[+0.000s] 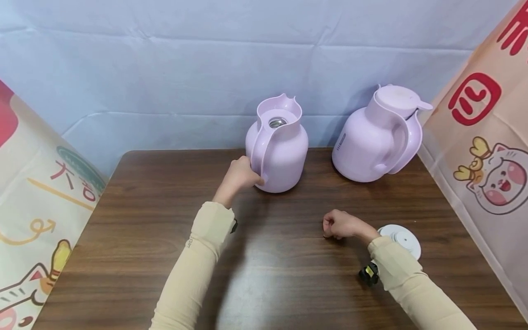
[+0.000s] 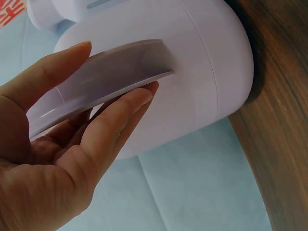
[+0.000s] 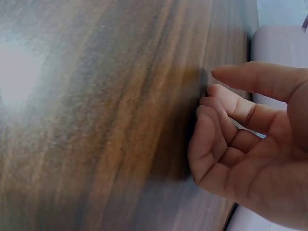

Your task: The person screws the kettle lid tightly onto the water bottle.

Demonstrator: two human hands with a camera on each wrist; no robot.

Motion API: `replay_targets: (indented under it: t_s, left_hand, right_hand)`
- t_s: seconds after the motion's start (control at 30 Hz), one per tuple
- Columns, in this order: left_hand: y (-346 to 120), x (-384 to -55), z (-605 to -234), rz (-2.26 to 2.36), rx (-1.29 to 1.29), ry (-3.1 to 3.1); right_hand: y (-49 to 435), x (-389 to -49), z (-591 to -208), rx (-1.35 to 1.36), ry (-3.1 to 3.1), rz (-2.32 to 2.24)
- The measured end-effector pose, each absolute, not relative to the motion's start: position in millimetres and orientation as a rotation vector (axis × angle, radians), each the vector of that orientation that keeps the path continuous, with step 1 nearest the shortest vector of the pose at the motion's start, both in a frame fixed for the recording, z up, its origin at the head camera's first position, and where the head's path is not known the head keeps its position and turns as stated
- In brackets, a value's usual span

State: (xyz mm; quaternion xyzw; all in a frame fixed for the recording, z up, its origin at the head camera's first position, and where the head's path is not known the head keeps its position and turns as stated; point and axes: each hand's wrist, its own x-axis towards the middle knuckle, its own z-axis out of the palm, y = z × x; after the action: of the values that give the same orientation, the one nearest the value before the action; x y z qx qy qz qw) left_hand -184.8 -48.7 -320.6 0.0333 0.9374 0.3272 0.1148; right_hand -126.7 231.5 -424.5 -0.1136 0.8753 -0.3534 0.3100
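A lilac thermos jug (image 1: 288, 160) stands upright at the table's back edge, its top uncovered and a shiny inner mouth (image 1: 277, 122) showing. My left hand (image 1: 241, 173) is at its handle (image 2: 120, 72). In the left wrist view, the thumb lies on one side of that handle and the fingers are bent round the other. My right hand (image 1: 341, 224) is low over the table, fingers loosely curled, holding nothing. Close by the right wrist lies a white round lid (image 1: 406, 240) with a stepped middle, partly covered by the sleeve.
A second lilac thermos jug (image 1: 363, 142), with its lid (image 1: 398, 97) on, stands at the back right, handle toward the right. Behind the brown wooden table (image 1: 165, 220) hangs a pale blue cloth (image 1: 165, 78). Printed cartoon sheets (image 1: 474, 151) flank both sides.
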Motion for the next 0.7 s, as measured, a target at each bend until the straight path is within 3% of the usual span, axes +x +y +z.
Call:
replay_targets:
  t_s: [0.37,0.7]
  left_hand:
    - [-47.6,-179.5,-321.2,0.952,0.143,2.777]
    - [-45.3,-173.5,-321.1,0.949,0.166,2.783]
  right_hand:
    - [231.7,-129.8,-419.4,-0.189,2.254,-1.037]
    - [220.8,-144.7,-400.3,-0.324,2.4,-1.064]
